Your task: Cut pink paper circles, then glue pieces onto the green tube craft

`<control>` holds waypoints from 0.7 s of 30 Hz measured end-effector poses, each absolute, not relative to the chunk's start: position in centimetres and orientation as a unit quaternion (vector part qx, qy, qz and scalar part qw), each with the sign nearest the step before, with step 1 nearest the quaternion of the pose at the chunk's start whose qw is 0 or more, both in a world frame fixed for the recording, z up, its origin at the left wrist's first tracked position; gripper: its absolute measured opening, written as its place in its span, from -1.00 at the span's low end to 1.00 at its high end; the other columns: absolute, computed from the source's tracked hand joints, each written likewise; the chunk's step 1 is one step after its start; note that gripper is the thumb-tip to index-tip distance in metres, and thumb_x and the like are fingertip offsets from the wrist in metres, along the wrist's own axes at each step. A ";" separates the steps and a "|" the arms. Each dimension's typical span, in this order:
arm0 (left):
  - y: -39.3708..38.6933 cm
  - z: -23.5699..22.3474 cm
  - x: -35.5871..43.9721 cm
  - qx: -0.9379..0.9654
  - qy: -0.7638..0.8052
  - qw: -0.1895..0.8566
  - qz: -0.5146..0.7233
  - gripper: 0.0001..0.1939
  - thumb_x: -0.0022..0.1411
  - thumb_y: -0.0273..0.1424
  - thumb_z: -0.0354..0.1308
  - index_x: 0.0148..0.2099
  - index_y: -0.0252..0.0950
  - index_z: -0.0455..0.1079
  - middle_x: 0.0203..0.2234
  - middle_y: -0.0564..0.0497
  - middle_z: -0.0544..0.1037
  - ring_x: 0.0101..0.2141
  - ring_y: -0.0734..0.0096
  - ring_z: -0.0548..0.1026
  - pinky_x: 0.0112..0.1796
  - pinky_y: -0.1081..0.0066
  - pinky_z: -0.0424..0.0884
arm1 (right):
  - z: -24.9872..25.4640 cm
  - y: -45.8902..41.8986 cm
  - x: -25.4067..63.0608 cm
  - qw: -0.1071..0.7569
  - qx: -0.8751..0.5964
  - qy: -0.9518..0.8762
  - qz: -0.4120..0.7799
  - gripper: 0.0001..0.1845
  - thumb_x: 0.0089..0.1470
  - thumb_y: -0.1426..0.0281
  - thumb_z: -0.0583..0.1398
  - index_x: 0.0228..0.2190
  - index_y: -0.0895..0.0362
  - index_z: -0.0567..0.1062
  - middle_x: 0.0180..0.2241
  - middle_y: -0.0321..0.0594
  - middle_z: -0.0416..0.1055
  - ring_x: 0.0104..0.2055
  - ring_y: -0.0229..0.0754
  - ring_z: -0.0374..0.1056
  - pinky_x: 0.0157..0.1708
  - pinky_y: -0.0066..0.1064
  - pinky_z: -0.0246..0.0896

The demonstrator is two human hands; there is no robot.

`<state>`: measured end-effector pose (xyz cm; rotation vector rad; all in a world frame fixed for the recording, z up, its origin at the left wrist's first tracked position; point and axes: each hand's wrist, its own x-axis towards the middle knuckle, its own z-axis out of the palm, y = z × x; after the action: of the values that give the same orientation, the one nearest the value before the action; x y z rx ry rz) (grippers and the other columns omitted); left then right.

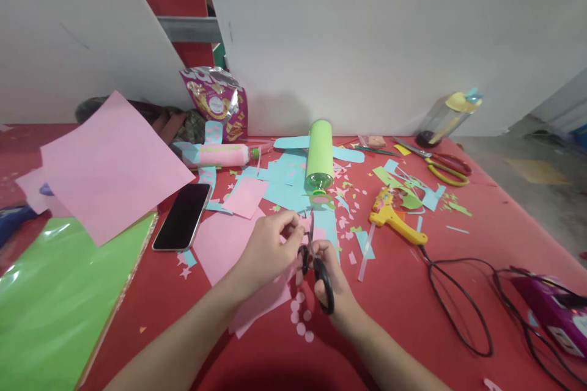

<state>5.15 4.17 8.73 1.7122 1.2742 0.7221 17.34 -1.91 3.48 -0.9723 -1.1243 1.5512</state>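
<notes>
1. The scissors (pixel 323 286) have slim metal blades and black, rounded loops; the loops stand apart, but whether the blades are parted is hard to tell.
2. They point away from the person, towards the bottle (pixel 320 153), their long axis running nearly straight up the view, loops nearest the person.
3. The scissors sit in the right hand (pixel 337 287), its fingers curled about the loops; the blades rise just beside the left fingertips.
4. The left hand (pixel 270 243) is nearly closed, thumb and forefinger pinching a small pink scrap (pixel 306 225) against the blades; its outline is too small to make out.
5. Beneath the left hand, a flat, matt pink sheet (pixel 220 241) lies on the smooth red worktop (pixel 394 324).
6. Small round pink discs (pixel 301 329) lie loosely scattered just on the near side of the hands.
7. Beyond the hands, the green, cylindrical bottle lies with its neck towards the person, near flat blue paper (pixel 287 174).
8. Right of the hands rests a yellow plastic glue gun (pixel 394 221).
</notes>
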 end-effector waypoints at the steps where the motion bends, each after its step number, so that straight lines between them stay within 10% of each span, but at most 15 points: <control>1: 4.2 8.7 5.2 0.685 0.511 0.430 0.290 -0.83 0.06 -0.44 -0.09 -0.56 -0.28 0.12 -0.67 0.13 0.27 -0.59 0.53 0.25 -0.53 0.53 0.17 | 3.5 -1.9 17.3 0.477 -0.401 -0.458 0.634 -0.44 -0.21 -0.16 0.10 -0.36 -0.01 0.13 -0.50 -0.37 0.15 -0.52 -0.30 0.08 -0.57 -0.44 0.05; 21: 3.9 8.3 5.5 0.671 0.512 0.440 0.307 -0.75 0.13 -0.37 -0.10 -0.57 -0.27 0.02 -0.68 0.15 0.19 -0.60 0.55 0.20 -0.54 0.52 0.14 | 3.4 -1.8 16.8 0.509 -0.407 -0.416 0.635 -0.47 -0.24 -0.10 0.17 -0.41 0.00 0.15 -0.50 -0.41 0.10 -0.53 -0.33 0.04 -0.55 -0.46 0.00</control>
<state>5.49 3.94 8.28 1.6669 1.2716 0.7614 16.83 -1.77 3.41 -0.9799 -1.0025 1.5290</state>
